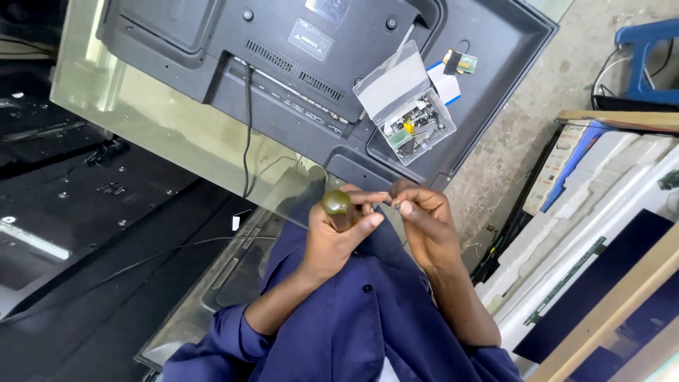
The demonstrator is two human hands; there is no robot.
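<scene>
My left hand (338, 237) is closed around a screwdriver with a rounded olive-green handle (337, 204), held upright in front of my chest. My right hand (423, 219) sits just beside it, its thumb and forefinger pinched at the screwdriver's tip on something too small to make out. Both hands hover over the near edge of a glass table (155, 127). A black flat-screen television (311, 78) lies face down on that table, back panel up. On its back rests an open clear plastic box (407, 106) holding several small parts.
A black cable (247, 134) runs down from the television's back. Another black panel (92, 233) lies at the left. White foam packing (601, 205) and wooden boards (622, 304) stand at the right. A blue stool (647, 49) is on the concrete floor at top right.
</scene>
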